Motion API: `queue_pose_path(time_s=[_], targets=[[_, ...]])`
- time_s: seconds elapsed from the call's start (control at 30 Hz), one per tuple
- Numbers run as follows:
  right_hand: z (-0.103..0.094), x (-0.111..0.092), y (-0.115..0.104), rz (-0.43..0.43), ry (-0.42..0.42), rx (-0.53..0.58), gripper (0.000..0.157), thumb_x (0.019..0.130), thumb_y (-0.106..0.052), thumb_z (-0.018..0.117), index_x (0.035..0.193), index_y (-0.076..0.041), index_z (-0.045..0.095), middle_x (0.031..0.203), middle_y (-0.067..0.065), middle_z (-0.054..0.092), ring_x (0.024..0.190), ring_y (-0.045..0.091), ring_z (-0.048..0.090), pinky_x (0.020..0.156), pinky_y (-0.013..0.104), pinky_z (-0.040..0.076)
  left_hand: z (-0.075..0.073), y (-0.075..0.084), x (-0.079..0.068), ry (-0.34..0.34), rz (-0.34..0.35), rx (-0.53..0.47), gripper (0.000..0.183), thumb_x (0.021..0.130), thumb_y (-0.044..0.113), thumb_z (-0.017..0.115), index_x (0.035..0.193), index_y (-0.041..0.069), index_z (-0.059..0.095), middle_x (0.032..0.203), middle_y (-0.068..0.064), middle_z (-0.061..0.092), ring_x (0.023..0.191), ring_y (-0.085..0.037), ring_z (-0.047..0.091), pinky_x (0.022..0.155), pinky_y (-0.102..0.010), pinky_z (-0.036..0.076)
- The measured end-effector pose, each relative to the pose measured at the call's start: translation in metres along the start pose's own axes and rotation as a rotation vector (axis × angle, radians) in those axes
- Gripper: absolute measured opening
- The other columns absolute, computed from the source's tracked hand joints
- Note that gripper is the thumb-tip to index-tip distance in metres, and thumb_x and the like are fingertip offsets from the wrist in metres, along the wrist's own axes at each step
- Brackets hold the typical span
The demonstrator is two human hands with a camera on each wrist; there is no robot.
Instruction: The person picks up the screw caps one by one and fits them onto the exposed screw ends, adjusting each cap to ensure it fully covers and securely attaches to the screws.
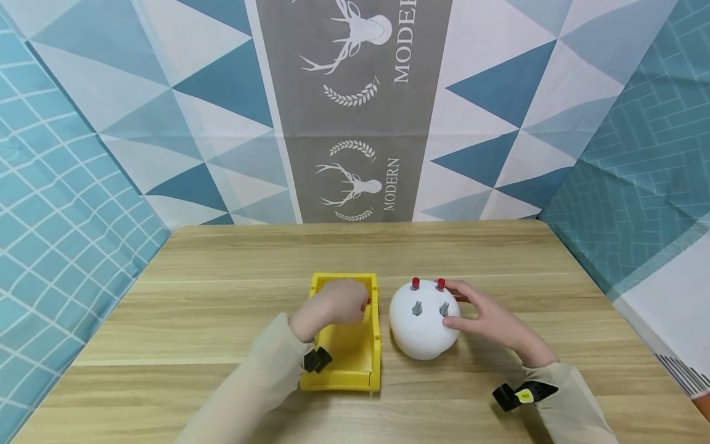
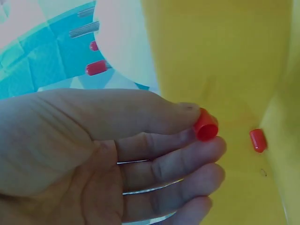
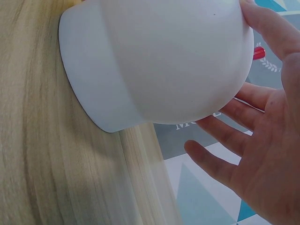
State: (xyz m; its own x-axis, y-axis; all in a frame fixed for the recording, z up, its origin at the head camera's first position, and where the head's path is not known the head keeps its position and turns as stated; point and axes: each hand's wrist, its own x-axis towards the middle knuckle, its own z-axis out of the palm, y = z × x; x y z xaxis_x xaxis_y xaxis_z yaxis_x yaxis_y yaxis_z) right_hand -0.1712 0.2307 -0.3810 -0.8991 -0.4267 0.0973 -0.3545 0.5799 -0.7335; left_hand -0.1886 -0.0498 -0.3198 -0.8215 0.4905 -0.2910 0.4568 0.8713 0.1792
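Observation:
My left hand [image 1: 345, 300] is over the yellow bin [image 1: 374, 336] and pinches a small hollow red cap [image 2: 206, 125] between thumb and fingers. Another red cap [image 2: 258, 140] lies on the bin's floor. The white dome [image 1: 420, 336] stands on the table right of the bin. Metal studs rise from its top: the two back ones wear red caps, while the front pair, such as the left metal stud [image 1: 417, 308], are bare. My right hand [image 1: 493, 317] rests on the dome's right side, its thumb close by a bare stud and its fingers spread toward the back.
A wood-grain table [image 1: 222, 296] carries everything. Behind it hangs a patterned cloth [image 1: 355, 123] with triangles and deer heads. Blue tiled cloth [image 1: 61, 179] borders the left side. Each sleeve bears a black wrist camera, one being the right wrist camera [image 1: 506, 398].

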Motion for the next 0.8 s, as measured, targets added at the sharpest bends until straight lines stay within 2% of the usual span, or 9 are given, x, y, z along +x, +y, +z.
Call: queue_pose_path(time_s=[0.13, 0.23, 0.3, 0.4, 0.57, 0.8], targets=[[-0.0002, 0.0, -0.0003, -0.001, -0.001, 0.003, 0.059, 0.08, -0.034, 0.067, 0.132, -0.018, 0.041, 0.132, 0.011, 0.045, 0.116, 0.037, 0.046, 0.083, 0.056, 0.043, -0.0028, -0.0011, -0.0023, 0.061, 0.037, -0.015, 0.035, 0.076, 0.001, 0.051, 0.05, 0.016, 0.032, 0.046, 0.005, 0.023, 0.043, -0.009, 0.02, 0.042, -0.021, 0.021], [-0.0002, -0.0001, -0.0005, 0.001, -0.001, 0.005, 0.06, 0.08, -0.034, 0.067, 0.132, -0.018, 0.041, 0.132, 0.011, 0.045, 0.116, 0.037, 0.045, 0.083, 0.057, 0.043, -0.0044, -0.0014, -0.0031, 0.152, 0.078, -0.031, 0.034, 0.075, 0.003, 0.052, 0.051, 0.016, 0.033, 0.047, 0.006, 0.023, 0.043, -0.008, 0.021, 0.042, -0.02, 0.019], [-0.0002, -0.0002, -0.0006, 0.003, -0.001, 0.007, 0.06, 0.08, -0.033, 0.067, 0.132, -0.018, 0.041, 0.132, 0.011, 0.045, 0.117, 0.037, 0.045, 0.083, 0.057, 0.043, -0.0049, -0.0013, -0.003, 0.223, 0.11, -0.04, 0.03, 0.075, 0.004, 0.052, 0.051, 0.014, 0.037, 0.048, 0.006, 0.025, 0.044, -0.008, 0.023, 0.043, -0.021, 0.018], [0.0001, -0.0001, -0.0007, 0.007, -0.003, 0.011, 0.06, 0.08, -0.033, 0.067, 0.132, -0.019, 0.041, 0.132, 0.011, 0.045, 0.117, 0.037, 0.045, 0.083, 0.056, 0.044, -0.0053, -0.0003, -0.0026, 0.301, 0.136, -0.058, 0.017, 0.076, 0.007, 0.056, 0.06, 0.012, 0.05, 0.053, 0.007, 0.038, 0.047, -0.006, 0.032, 0.044, -0.02, 0.025], [0.0, 0.0001, -0.0008, 0.003, -0.002, 0.011, 0.06, 0.081, -0.033, 0.067, 0.132, -0.019, 0.041, 0.132, 0.01, 0.045, 0.116, 0.037, 0.045, 0.083, 0.056, 0.044, -0.0061, 0.0024, -0.002, 0.329, 0.13, -0.08, 0.005, 0.079, 0.013, 0.06, 0.075, 0.012, 0.061, 0.063, 0.005, 0.053, 0.051, -0.007, 0.043, 0.046, -0.02, 0.034], [-0.0005, 0.0, -0.0012, -0.024, 0.0, 0.011, 0.059, 0.081, -0.032, 0.067, 0.132, -0.019, 0.041, 0.131, 0.009, 0.046, 0.116, 0.036, 0.046, 0.085, 0.058, 0.041, -0.0085, 0.007, -0.0032, 0.38, 0.133, -0.117, 0.004, 0.079, 0.012, 0.058, 0.076, 0.013, 0.06, 0.062, 0.006, 0.053, 0.051, -0.007, 0.043, 0.047, -0.02, 0.036]])
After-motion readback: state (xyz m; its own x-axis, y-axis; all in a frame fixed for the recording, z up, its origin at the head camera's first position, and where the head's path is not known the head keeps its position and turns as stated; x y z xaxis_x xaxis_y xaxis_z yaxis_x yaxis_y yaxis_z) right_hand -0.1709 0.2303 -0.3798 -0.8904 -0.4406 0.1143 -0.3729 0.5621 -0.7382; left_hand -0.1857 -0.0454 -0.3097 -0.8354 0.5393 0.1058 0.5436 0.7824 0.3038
